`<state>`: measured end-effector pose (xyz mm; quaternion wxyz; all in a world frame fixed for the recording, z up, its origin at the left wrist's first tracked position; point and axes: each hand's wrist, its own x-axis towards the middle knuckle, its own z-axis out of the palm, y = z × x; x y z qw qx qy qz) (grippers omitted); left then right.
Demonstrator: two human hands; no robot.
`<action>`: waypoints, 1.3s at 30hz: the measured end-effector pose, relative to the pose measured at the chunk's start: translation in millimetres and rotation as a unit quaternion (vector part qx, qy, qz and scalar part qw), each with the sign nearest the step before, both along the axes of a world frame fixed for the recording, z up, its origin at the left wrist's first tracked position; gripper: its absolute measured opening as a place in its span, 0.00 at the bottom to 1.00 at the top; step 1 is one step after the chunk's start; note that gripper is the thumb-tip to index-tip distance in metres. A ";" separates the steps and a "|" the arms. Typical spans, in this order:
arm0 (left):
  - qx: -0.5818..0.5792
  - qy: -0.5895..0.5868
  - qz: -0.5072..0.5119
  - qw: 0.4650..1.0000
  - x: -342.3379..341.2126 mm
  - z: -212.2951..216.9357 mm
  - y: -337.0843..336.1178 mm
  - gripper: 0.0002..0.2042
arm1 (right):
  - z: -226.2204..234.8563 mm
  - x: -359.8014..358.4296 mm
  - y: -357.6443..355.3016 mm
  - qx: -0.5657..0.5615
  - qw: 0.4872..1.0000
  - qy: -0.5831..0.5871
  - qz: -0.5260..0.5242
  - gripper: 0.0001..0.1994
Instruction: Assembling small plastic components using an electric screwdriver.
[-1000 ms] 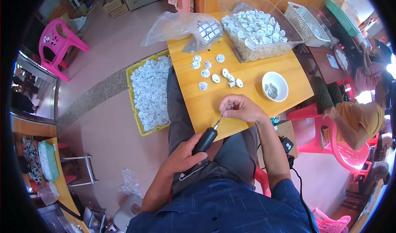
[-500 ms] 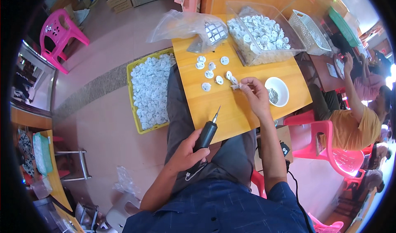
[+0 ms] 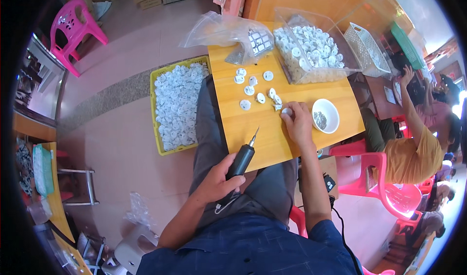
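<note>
My left hand (image 3: 218,181) is wrapped round a black electric screwdriver (image 3: 241,161), its bit pointing up and away past the table's near edge. With the fingertips of my right hand (image 3: 298,123) I pinch a small white round plastic part (image 3: 287,112) over the wooden table (image 3: 258,143). Left of those fingers lie several like parts, among them a white disc (image 3: 245,104) and a part on its side (image 3: 277,106). Just right of the hand stands a white bowl (image 3: 332,124) with small metal screws (image 3: 320,120) in it.
A clear bin (image 3: 316,75) heaped with white parts stands at the table's far side, beside a plastic bag (image 3: 209,29). On the floor to the left is a yellow crate (image 3: 160,146) full of white pieces. A co-worker (image 3: 413,153) sits at the right near a pink chair (image 3: 379,177).
My right hand has drawn back slightly from the loose parts, now with a white part in its fingertips. One part stays behind beside the others. The left hand keeps the screwdriver nearly still.
</note>
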<state>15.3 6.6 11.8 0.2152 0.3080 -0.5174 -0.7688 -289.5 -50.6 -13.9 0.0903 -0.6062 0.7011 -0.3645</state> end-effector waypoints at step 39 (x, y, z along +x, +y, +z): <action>0.019 -0.049 -0.014 0.999 -54.0 -6.3 -11.1 0.32 | -42.9 29.1 36.4 -0.008 0.865 -0.501 -0.005 0.10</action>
